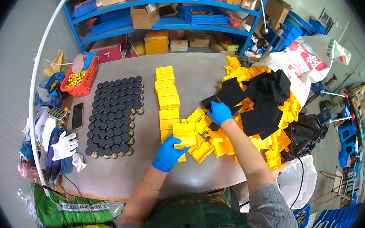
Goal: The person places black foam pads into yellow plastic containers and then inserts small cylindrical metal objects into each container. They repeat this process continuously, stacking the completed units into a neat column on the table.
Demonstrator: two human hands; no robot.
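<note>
My left hand (166, 155), in a blue glove, grips an open yellow plastic box (186, 140) by its left side. My gloved right hand (220, 112) reaches into the heap to the right, its fingers closed on the edge of a black square sheet (207, 102). More black sheets (252, 122) lie loosely on a spread of yellow boxes (221, 142). A column of closed yellow boxes (168, 102) runs up the middle of the table, beyond my left hand. Whether the sheet is foam or card I cannot tell.
Left on the grey table (144, 65) stand rows of black-capped small jars (116, 110), beside a phone (77, 116). A red basket (80, 79) of small yellow parts sits at the far left. White gloves (64, 146) lie near the left edge. Blue shelves (166, 22) stand behind.
</note>
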